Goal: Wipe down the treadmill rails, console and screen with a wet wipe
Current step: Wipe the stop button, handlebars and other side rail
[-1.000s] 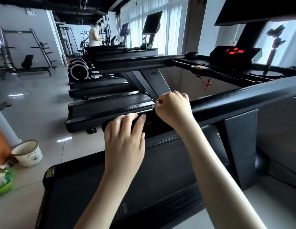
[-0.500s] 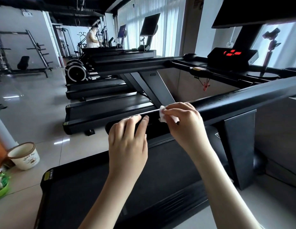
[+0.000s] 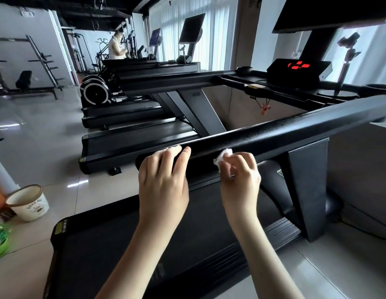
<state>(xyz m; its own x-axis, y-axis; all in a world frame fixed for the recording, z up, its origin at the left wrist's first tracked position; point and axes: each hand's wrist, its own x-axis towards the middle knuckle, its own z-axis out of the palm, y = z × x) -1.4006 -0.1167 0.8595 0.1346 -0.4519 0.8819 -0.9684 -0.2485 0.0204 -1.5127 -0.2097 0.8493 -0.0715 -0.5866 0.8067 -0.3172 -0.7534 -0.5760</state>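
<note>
A black treadmill side rail [image 3: 284,130] runs from the lower middle up to the right. My left hand [image 3: 164,180] rests on the rail's near end, fingers laid over it. My right hand [image 3: 239,178] pinches a crumpled white wet wipe [image 3: 223,156] against the rail's near side, just right of the left hand. The far rail [image 3: 166,82] joins the console [image 3: 297,72], whose display glows with red digits. The dark screen [image 3: 330,11] hangs above it at the top right. The belt [image 3: 127,244] lies under my arms.
Several more treadmills [image 3: 136,139] line up to the left. A white bucket [image 3: 29,203] and a green basin [image 3: 0,242] sit on the tiled floor at the lower left. A person [image 3: 115,47] stands far back. A phone holder on a pole [image 3: 347,61] rises beside the console.
My right hand came off the top of the rail and now holds the wipe against its near side, slightly lower and to the right. The left hand stayed on the rail end.
</note>
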